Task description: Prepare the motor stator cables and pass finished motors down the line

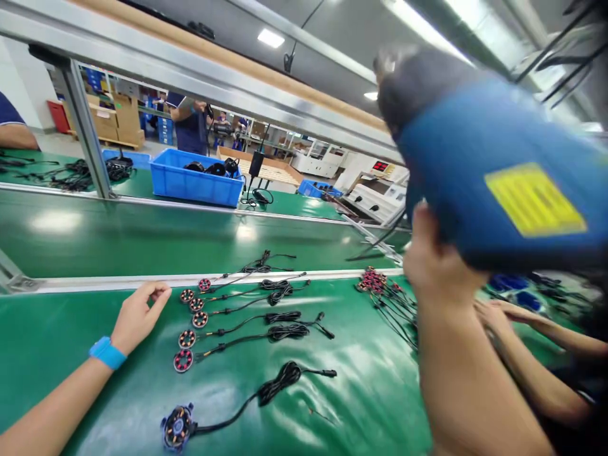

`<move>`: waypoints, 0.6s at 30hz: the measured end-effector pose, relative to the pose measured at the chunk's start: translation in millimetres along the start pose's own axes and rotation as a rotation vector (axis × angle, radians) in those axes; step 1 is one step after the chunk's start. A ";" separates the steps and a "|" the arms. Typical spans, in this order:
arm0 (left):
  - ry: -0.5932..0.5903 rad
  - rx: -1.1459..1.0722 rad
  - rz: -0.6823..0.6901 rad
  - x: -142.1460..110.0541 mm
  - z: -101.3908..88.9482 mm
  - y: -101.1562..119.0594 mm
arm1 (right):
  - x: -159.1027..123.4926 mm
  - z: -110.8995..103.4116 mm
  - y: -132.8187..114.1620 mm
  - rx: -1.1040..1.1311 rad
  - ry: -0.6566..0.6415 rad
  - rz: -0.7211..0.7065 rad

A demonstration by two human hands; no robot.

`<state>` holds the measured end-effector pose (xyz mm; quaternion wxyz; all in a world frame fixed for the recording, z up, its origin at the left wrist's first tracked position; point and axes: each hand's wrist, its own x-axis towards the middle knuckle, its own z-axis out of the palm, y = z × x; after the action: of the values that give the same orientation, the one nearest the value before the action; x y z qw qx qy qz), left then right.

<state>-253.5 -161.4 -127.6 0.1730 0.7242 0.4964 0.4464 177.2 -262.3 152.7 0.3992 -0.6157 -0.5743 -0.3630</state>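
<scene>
My right hand (430, 256) is raised close to the camera, closed around the grip of a blue heat gun (484, 164) with a yellow label and a dark nozzle pointing up and left. My left hand (137, 313), with a blue wristband, rests on the green mat (71, 335), fingers loosely curled and holding nothing. Just right of it lies a row of several small round red-and-black parts (192, 320) with black coiled cables. A larger round part with a cable (177, 427) lies nearer to me.
A bundle of similar round parts (375, 280) lies right of centre. Another person's arms (536, 329) reach over the mat at the right. Behind, a blue bin (194, 180) with black items, cables, a metal frame post (88, 130) and other workers.
</scene>
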 end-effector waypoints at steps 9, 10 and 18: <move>-0.001 0.016 0.009 3.9 -3.7 -13.0 | 215.3 61.1 -56.8 -0.234 -0.043 -0.093; -0.003 0.018 0.012 4.5 -3.8 -13.3 | 220.2 70.1 -61.0 -0.265 -0.047 -0.064; -0.100 0.053 0.001 6.8 -2.0 -14.4 | 222.4 93.4 -61.9 -0.067 -0.353 -0.143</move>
<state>-262.5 -149.5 -133.3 0.1783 0.7501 0.4985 0.3963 131.5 -83.3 319.7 0.2447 -0.6404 -0.6654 -0.2955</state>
